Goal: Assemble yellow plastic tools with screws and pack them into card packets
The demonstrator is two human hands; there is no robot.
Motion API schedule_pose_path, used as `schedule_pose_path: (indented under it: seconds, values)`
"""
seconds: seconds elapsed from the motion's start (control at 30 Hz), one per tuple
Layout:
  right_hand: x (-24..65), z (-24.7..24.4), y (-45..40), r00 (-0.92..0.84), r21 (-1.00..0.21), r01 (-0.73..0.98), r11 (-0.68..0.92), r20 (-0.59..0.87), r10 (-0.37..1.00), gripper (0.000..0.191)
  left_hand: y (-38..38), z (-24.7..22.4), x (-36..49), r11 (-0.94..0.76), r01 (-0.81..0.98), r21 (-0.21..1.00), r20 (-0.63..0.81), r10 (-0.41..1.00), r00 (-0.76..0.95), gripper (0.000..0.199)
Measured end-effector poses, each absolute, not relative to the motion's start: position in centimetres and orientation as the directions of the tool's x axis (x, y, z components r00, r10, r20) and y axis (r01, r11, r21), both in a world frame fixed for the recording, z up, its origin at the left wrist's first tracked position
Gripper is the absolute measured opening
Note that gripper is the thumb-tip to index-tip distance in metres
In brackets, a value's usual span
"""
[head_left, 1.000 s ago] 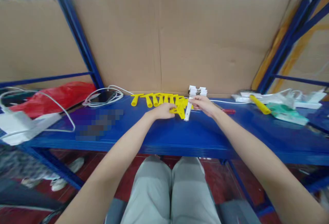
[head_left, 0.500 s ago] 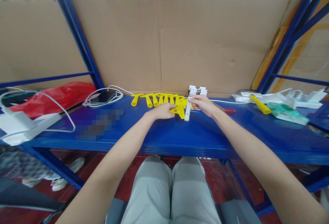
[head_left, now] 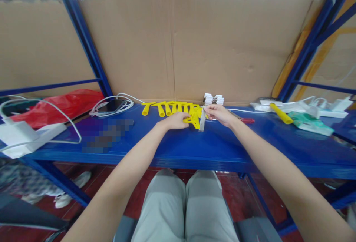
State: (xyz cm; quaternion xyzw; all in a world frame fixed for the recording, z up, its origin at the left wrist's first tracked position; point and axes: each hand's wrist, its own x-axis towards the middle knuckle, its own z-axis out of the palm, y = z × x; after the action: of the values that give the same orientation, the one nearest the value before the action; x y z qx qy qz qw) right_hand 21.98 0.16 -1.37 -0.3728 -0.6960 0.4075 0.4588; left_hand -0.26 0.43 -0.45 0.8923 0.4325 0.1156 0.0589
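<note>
At the far left of the blue bench [head_left: 194, 147], a white power adapter [head_left: 20, 134] with a looped cable lies in front of a red bag [head_left: 66, 105]. Next, a coiled white cable [head_left: 126, 110] surrounds part of a dark phone-like object [head_left: 115, 105]. A row of yellow handled pieces [head_left: 161, 110] extends along the rear, near the cardboard panel [head_left: 172, 49]. The left hand [head_left: 178, 120] grasps a yellow piece [head_left: 195, 120] at its left end, fingers closed. Just beside it, the right hand [head_left: 218, 114] pinches the upper end of a flat metallic strip [head_left: 202, 122], which slants downward to the left. Behind this hand stand stacked white parts [head_left: 213, 99]. A red-handled tool [head_left: 247, 121] lies to the right, followed by a yellow tube [head_left: 281, 113] and a green-and-white packet [head_left: 310, 123].
</note>
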Motion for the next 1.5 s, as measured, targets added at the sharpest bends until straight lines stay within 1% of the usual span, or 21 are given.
schedule_pose_path:
  seconds: [0.17, 0.37, 0.47, 0.53, 0.6, 0.67, 0.7, 0.8, 0.9, 1.0, 1.13, 1.2, 1.3, 1.4, 1.5]
  values:
    - [22.2, -1.2, 0.2, -0.299, -0.924, 0.111, 0.365, 0.319, 0.899, 0.044, 0.4, -0.3, -0.2, -0.612, 0.766, 0.198, 0.128, 0.791, 0.599, 0.049]
    - [22.7, -0.2, -0.6, -0.332, -0.971, 0.025, 0.239, 0.218, 0.918, 0.04, 0.3, -0.2, -0.3, -0.591, 0.782, 0.198, 0.137, 0.807, 0.575, 0.049]
    - [23.0, 0.3, -0.8, -0.358, -0.975, 0.021, 0.221, 0.199, 0.912, 0.041, 0.3, -0.2, -0.3, -0.599, 0.771, 0.218, 0.138, 0.801, 0.583, 0.047]
    - [23.2, 0.5, -0.9, -0.357, -0.97, 0.043, 0.24, 0.209, 0.91, 0.038, 0.3, -0.1, -0.4, -0.612, 0.755, 0.235, 0.144, 0.79, 0.596, 0.045]
    - [23.5, 0.6, -0.8, -0.357, -0.963, 0.083, 0.256, 0.211, 0.91, 0.029, 0.3, -0.1, -0.4, -0.618, 0.748, 0.244, 0.158, 0.786, 0.598, 0.042]
    - [23.9, 0.7, -0.7, -0.363, -0.956, 0.144, 0.254, 0.188, 0.913, 0.019, 0.5, -0.2, -0.5, -0.61, 0.757, 0.235, 0.185, 0.792, 0.581, 0.04]
    - [24.1, 0.7, -0.6, -0.365, -0.952, 0.179, 0.248, 0.17, 0.915, 0.018, 0.6, -0.3, -0.5, -0.6, 0.768, 0.224, 0.204, 0.799, 0.565, 0.04]
    - [24.9, 0.6, -0.4, -0.361, -0.936, 0.27, 0.226, 0.119, 0.925, 0.025, 0.9, -0.4, -0.5, -0.552, 0.811, 0.196, 0.274, 0.824, 0.495, 0.04]
    - [25.6, 0.4, -0.2, -0.389, -0.913, 0.333, 0.235, 0.094, 0.917, 0.027, 0.9, -0.4, -0.5, -0.505, 0.842, 0.19, 0.317, 0.843, 0.434, 0.037]
    - [25.9, 0.3, -0.1, -0.435, -0.89, 0.358, 0.282, 0.107, 0.894, 0.03, 0.9, -0.3, -0.5, -0.493, 0.848, 0.193, 0.328, 0.847, 0.418, 0.033]
    - [26.1, 0.2, 0.1, -0.452, -0.878, 0.374, 0.299, 0.109, 0.885, 0.033, 1.2, -0.3, -0.7, -0.481, 0.852, 0.208, 0.345, 0.851, 0.396, 0.029]
    - [26.1, 0.2, 0.0, -0.458, -0.877, 0.372, 0.303, 0.11, 0.882, 0.033, 1.6, -0.4, -0.8, -0.436, 0.865, 0.249, 0.37, 0.868, 0.331, 0.027]
    - [26.1, 0.1, 0.0, -0.46, -0.878, 0.369, 0.305, 0.112, 0.881, 0.032, 1.9, -0.1, -1.1, -0.395, 0.843, 0.365, 0.374, 0.892, 0.256, 0.019]
    - [25.9, 0.0, 0.0, -0.46, -0.873, 0.384, 0.301, 0.101, 0.882, 0.031, 1.7, 0.4, -1.2, -0.388, 0.768, 0.51, 0.291, 0.918, 0.271, 0.007]
    - [25.6, -0.1, 0.0, -0.475, -0.868, 0.393, 0.302, 0.089, 0.875, 0.029, 1.2, 0.9, -1.3, -0.37, 0.66, 0.654, 0.215, 0.927, 0.307, 0.005]
